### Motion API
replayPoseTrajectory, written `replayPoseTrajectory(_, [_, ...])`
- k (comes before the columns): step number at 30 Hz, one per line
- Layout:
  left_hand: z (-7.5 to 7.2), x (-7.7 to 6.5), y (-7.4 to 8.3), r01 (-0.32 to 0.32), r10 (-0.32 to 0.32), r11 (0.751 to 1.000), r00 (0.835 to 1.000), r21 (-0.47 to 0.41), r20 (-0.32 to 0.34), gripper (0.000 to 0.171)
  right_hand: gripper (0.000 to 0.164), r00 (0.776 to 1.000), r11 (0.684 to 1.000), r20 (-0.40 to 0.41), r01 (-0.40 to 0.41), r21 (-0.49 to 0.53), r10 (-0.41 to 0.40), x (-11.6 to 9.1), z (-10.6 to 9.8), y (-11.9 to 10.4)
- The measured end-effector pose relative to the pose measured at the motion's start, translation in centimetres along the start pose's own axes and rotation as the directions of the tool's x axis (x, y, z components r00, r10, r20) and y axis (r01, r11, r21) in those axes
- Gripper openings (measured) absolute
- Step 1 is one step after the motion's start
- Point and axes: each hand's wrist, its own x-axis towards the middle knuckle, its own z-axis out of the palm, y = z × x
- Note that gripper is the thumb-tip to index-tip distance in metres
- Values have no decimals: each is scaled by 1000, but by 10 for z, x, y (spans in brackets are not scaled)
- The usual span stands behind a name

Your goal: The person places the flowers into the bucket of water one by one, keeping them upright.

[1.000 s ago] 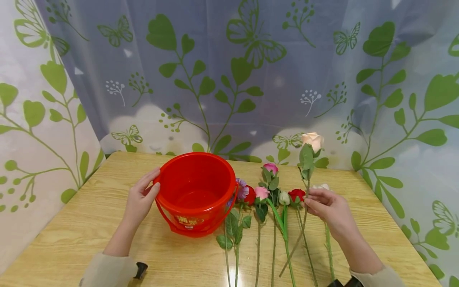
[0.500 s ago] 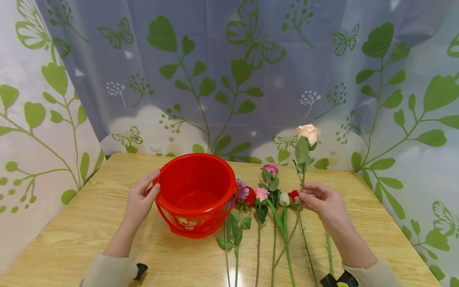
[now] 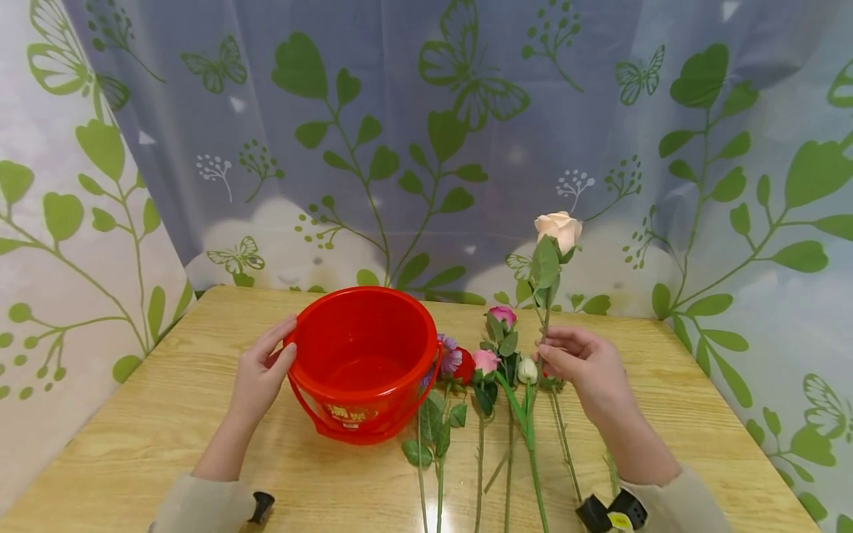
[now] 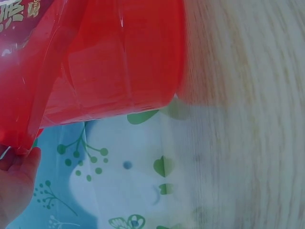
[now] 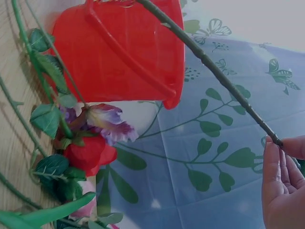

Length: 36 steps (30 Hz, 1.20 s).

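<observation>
A red bucket (image 3: 363, 414) stands upright left of the table's middle, its inside showing. My left hand (image 3: 265, 366) holds its left rim, with the thumb apart from the fingers; the left wrist view shows the thumb and fingertips at the rim. My right hand (image 3: 586, 370) pinches the stem of a pale peach rose (image 3: 558, 231) between thumb and fingers. The bloom points up, and the bare stem (image 5: 209, 62) slants down toward the table. Below that hand a red rose is mostly hidden by the fingers.
Several artificial flowers lie in a row right of the bucket: a purple flower (image 3: 450, 357), a red rose (image 3: 464, 365), a pink rose (image 3: 486, 361), a magenta rose (image 3: 503, 317) and a white tulip (image 3: 527, 369). A patterned curtain (image 3: 400, 185) hangs behind the wooden table (image 3: 133, 444).
My right hand has moved left and slightly up with the peach rose, toward the bucket. A white flower that showed behind that hand is now hidden. My left hand stays at the rim.
</observation>
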Motion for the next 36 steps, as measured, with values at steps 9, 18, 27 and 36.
replayPoseTrajectory(9, [1, 1, 0, -6, 6, 1000, 1000, -4, -3, 31, 15, 999, 998, -7, 46, 52, -45, 3, 8, -12])
replayPoseTrajectory(18, [2, -1, -1, -11, 11, 1000, 1000, -11, -17, 31, 13, 995, 983, -48, 94, 159, -87, 9, 15, -27])
replayPoseTrajectory(27, [2, -1, -1, -17, 17, 1000, 1000, -9, -23, 31, 15, 993, 947, -82, 106, 302, -85, 25, 21, -38])
replayPoseTrajectory(36, [1, -1, -2, -16, 16, 1000, 1000, -2, -14, 31, 13, 990, 879, -110, 132, 457, -91, 42, 28, -44])
